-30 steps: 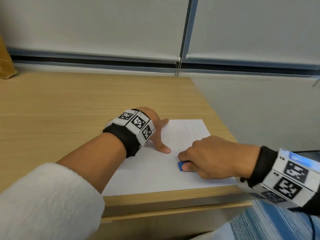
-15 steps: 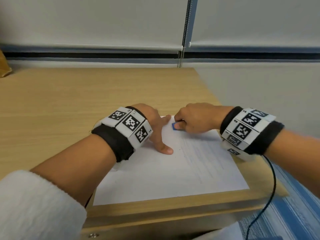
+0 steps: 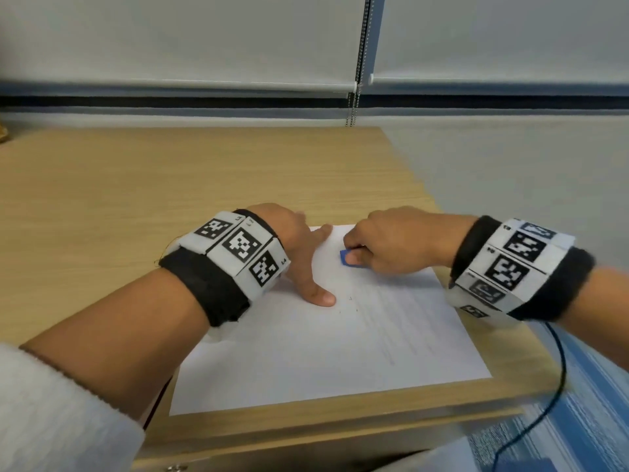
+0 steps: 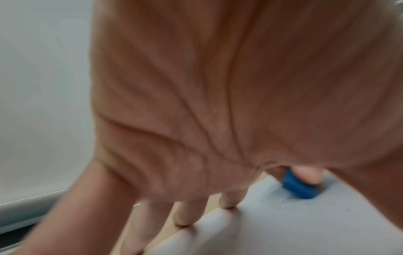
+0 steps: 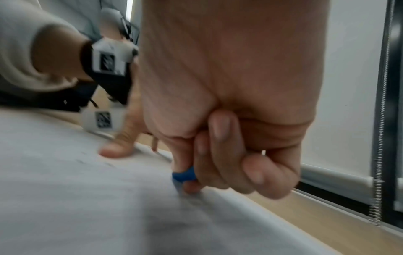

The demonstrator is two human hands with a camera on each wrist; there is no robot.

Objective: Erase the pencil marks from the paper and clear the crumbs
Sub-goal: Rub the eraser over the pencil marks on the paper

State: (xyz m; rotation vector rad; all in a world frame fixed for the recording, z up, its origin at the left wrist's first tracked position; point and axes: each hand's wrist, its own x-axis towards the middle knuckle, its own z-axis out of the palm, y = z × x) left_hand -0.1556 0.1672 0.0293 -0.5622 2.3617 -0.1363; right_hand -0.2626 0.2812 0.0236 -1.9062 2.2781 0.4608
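A white sheet of paper [image 3: 326, 356] lies at the near right corner of the wooden desk [image 3: 153, 185]. My left hand [image 3: 303, 253] rests flat on the sheet's far left part, fingers spread and straight, thumb pressing the paper. My right hand [image 3: 391, 247] pinches a small blue eraser [image 3: 344, 257] between thumb and fingers and holds it against the paper near its far edge. The eraser [image 4: 298, 186] shows past my left palm, and the eraser [image 5: 184, 174] sits under my curled right fingers. A few dark crumbs [image 3: 350, 303] lie just right of my left thumb. Faint pencil lines cross the sheet's right half.
The desk's right edge [image 3: 442, 212] runs close beside the paper, with blue striped carpet [image 3: 578, 420] below. A black cable [image 3: 558, 362] hangs from my right wrist band. Window blinds and a bead chain [image 3: 355, 97] stand behind the desk.
My right hand carried the eraser from the sheet's near middle up to its far edge. In the last half second both hands stayed nearly still; the left hand kept pressing the paper.
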